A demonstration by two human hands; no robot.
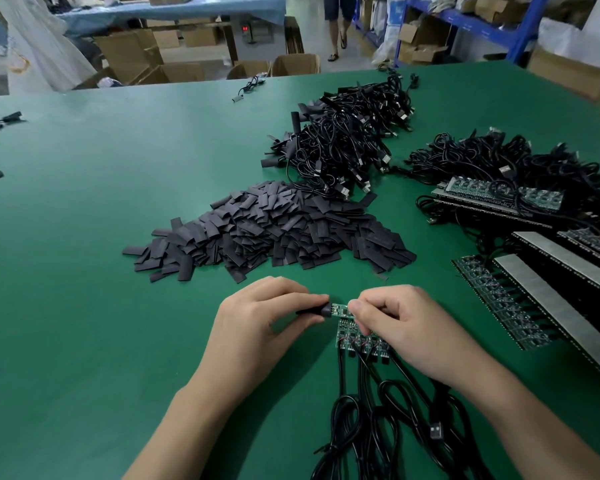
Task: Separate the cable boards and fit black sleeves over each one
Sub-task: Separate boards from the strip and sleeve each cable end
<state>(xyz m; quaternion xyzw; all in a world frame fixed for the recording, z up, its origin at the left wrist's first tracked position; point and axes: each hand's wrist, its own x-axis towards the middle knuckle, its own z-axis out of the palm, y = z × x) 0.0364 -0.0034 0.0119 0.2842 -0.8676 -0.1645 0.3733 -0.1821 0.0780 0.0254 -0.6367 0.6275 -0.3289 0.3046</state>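
My left hand [260, 323] pinches a black sleeve [314, 310] near the front middle of the green table [84, 271]. The sleeve's open end sits over one end of a small green cable board [340, 310]. My right hand [406, 323] pinches the other end of that board. Just below it, a short strip of joined green boards [355, 341] lies partly under my right hand, with black cables [371, 410] trailing toward me and a USB plug [436, 430] on one of them.
A large pile of flat black sleeves [267, 230] lies just beyond my hands. Behind it is a heap of sleeved cables [354, 140]. Stacked board strips with cables [520, 209] fill the right side. Cardboard boxes [295, 64] and a walking person [338, 26] are beyond the table's far edge.
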